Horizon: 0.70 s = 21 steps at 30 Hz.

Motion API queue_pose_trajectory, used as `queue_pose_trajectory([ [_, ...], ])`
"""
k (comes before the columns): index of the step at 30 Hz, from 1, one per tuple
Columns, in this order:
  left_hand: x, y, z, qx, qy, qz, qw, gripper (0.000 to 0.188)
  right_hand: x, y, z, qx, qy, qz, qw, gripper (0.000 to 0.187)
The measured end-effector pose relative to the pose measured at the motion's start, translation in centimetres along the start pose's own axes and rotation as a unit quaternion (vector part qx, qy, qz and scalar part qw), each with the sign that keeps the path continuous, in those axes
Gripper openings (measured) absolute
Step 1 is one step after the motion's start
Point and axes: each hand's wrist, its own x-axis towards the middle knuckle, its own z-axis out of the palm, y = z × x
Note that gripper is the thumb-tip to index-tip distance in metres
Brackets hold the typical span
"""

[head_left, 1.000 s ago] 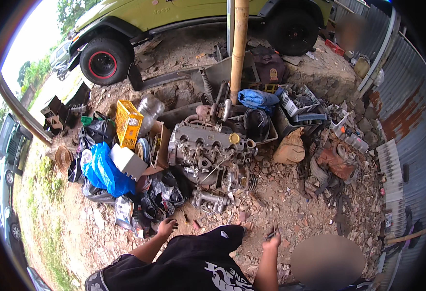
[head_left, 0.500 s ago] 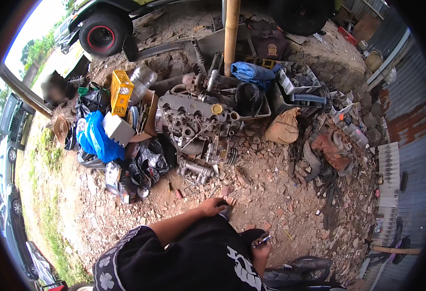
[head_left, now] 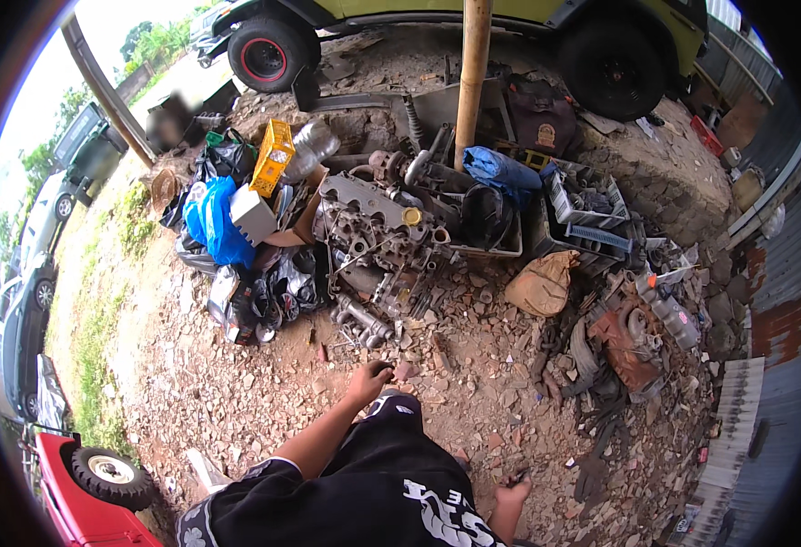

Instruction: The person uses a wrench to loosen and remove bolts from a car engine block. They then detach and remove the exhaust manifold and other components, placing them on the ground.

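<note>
My left hand point(head_left: 370, 379) hangs just past my dark shorts, its fingers curled; whether anything is inside them is hidden. To the right and lower, my right hand point(head_left: 512, 490) is closed, with a small dark shape at its fingertips too small to name. Beyond my left hand stands a greasy metal engine point(head_left: 373, 223) with a yellow oil cap point(head_left: 412, 216). A metal pipe-like part point(head_left: 361, 319) lies on the rubble at its near side. Both hands are apart from the engine and the parts around it.
Left of the engine are a blue plastic bag point(head_left: 211, 219), a yellow crate point(head_left: 273, 157) and black bags. A brown sack point(head_left: 543, 283), a grey crate of parts point(head_left: 592, 211) and scrap lie right. A bamboo post point(head_left: 470, 91) rises behind, before a green vehicle point(head_left: 510, 11).
My view has swung, bringing a red vehicle in at lower left. My right hand has moved out to the right; the thin pale thing seen in it before no longer shows.
</note>
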Motion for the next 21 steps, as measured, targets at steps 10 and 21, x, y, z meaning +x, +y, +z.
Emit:
queue_pose_trajectory([
  [10, -5.5, -8.4, 1.9, -0.234, 0.139, -0.160, 0.949, 0.026, 7.9, 1.8, 8.9, -0.128, -0.006, 0.196, 0.972, 0.028],
  [21, 16.0, -8.7, 6.3, -0.175, 0.055, -0.175, 0.967, 0.033, 13.1, -4.2, 21.3, -0.319, 0.038, 0.034, 0.946, 0.031],
])
